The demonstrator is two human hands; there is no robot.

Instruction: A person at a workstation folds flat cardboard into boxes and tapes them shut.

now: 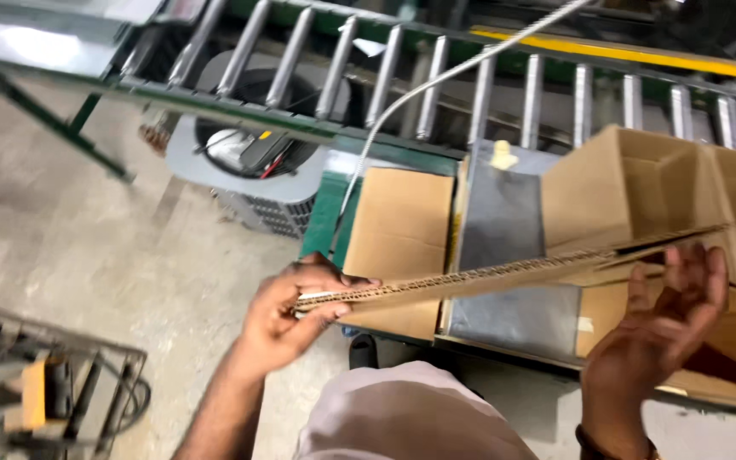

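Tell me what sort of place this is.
Probably a factory or warehouse packing line: a roller conveyor runs past, open cardboard boxes stand by it, and both hands hold a flat cardboard sheet over a bare concrete floor.

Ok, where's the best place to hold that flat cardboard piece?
Grip the cardboard sheet by its two ends, coming from below. It is long, thin and seen edge-on, so the left hand pinches one end and the right hand props the other.
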